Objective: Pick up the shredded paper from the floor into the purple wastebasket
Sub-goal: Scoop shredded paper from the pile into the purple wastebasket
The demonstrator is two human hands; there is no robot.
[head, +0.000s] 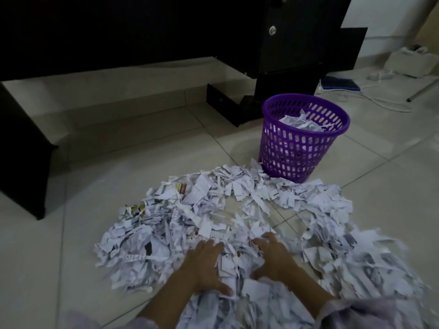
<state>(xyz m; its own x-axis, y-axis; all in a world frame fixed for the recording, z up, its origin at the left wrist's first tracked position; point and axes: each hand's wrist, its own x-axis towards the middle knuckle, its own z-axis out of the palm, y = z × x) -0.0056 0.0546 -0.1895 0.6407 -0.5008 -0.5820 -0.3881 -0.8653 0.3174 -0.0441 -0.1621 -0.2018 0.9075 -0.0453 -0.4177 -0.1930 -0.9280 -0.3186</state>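
Observation:
A wide heap of white shredded paper [237, 210] covers the tiled floor in front of me, with a bare patch of tile near its middle. Both my hands lie on its near part, palms down with fingers spread. My left hand [204, 264] and my right hand [273, 255] sit a short gap apart with a mound of shreds between them. Neither hand has closed around any paper. The purple wastebasket [297, 148] stands upright at the far right edge of the heap, and crumpled paper [301, 122] shows inside it.
A black desk [142, 27] with a drawer unit [292, 43] rises behind the basket, its dark side panel [21, 162] at the left. White cables [380, 100], a blue pad [339, 84] and a white bag [411, 62] lie at the far right. Bare tiles extend left.

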